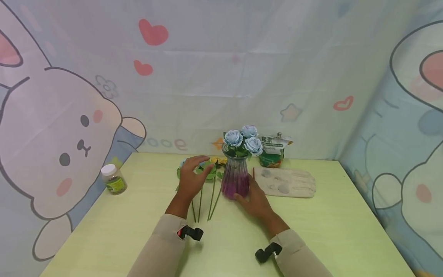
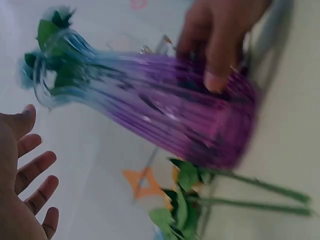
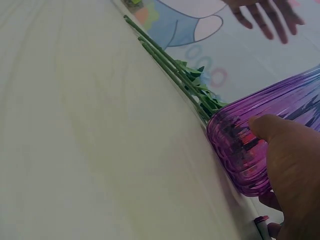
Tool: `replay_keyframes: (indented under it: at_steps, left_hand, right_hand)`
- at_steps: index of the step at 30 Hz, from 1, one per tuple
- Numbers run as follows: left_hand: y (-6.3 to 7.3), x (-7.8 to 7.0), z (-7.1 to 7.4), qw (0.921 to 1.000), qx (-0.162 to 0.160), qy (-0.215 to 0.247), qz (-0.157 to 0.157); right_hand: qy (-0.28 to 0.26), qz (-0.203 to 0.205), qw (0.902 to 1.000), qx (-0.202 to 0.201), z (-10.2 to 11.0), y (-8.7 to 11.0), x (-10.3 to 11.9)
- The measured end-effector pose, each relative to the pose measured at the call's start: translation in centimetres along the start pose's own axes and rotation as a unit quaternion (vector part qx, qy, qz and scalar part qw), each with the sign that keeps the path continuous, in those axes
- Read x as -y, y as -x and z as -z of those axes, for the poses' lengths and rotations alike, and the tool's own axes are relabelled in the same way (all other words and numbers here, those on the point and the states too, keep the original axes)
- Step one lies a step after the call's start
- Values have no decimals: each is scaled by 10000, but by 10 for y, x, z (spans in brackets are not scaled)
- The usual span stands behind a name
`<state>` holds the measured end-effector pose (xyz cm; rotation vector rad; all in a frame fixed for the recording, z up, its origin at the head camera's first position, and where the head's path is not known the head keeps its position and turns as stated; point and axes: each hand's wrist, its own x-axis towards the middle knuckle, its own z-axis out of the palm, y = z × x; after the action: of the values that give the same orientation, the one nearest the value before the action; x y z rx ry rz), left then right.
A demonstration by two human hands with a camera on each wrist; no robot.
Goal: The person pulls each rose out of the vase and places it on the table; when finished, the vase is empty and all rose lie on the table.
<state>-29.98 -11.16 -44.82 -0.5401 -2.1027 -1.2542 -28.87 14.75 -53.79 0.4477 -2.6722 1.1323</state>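
Note:
A ribbed glass vase (image 1: pixel 235 179), clear above and purple below, holds several light blue artificial roses (image 1: pixel 242 139). Around its lower right side my right hand (image 1: pixel 257 200) grips it, thumb across the front. In the right wrist view the vase base (image 3: pixel 240 155) appears at or just above the tabletop. To the left of the vase, my left hand (image 1: pixel 194 175) hovers with fingers spread and nothing in them, as the left wrist view also shows. Below and behind that hand lie several flower stems (image 1: pixel 212 204) with green leaves (image 2: pixel 186 200); their blooms are partly hidden.
A pair of pale work gloves (image 1: pixel 288 182) lies right of the vase. Behind them stands a green and white pouch (image 1: pixel 272 152) with a clip on top. Near the table's left edge is a white-capped jar (image 1: pixel 114 180). A printed cloth hangs along the back.

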Motion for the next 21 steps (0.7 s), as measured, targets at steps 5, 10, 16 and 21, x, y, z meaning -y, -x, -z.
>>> replay_keyframes:
  at_steps: [5,10,16,21]
  left_hand:
    - [-21,-29,-6,9993,-19,259,273]
    - [-34,-49,-17,9992,-66,342,200]
    - [-41,-56,-29,9961,-267,626,556]
    - [-44,-62,-34,9936,-320,734,801]
  right_hand:
    - [18,-26,10000,38,0,1,1]
    - [106,15,9999,-17,-1,-1,-3]
    - [145,-142,9998,59,-3,-1,-4]
    - [72,-103,9999,4,-2,-1,-1]
